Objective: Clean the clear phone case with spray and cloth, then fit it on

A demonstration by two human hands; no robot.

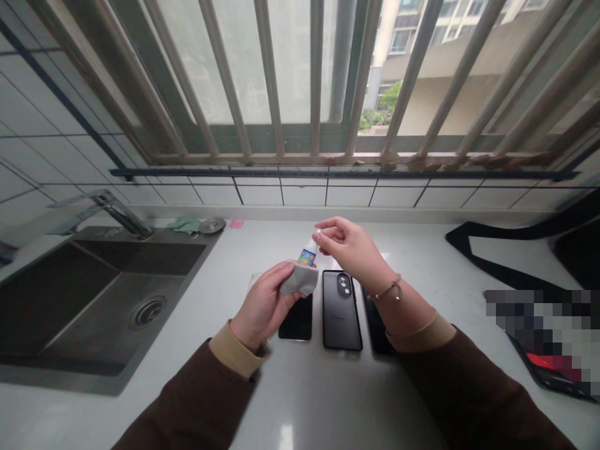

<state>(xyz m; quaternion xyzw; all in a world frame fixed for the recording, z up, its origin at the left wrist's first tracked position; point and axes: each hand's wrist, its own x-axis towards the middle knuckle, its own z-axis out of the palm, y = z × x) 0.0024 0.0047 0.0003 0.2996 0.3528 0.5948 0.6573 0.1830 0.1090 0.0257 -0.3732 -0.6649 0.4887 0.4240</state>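
Beneath barred window (295, 62), white counter (300, 387), sink (94, 312), spray bottle (308, 255), cloth (300, 279)

My left hand (265, 306) low, fingers curled closed, thumb on top — my right hand (349, 247) raised beside it, fingertips pinched, wrist bent. Both forearms angle inward, sleeved.

Soft daylight comes thru the barred window (290, 75) beyond the hands; looks overcast, no hard sun. Counter (328, 400) around the hands is evenly lit, w/ a small white glare patch nearer than them, btwn the sleeves. Only faint soft shadows under left hand (262, 306) & right hand (351, 250). Sink (94, 300) left of the hands is much darker. Strong wide-angle bend: bars fan out, tile lines curve twd the edges. Pixelated block right of the right hand. Hands sharp, far building a bit hazy.
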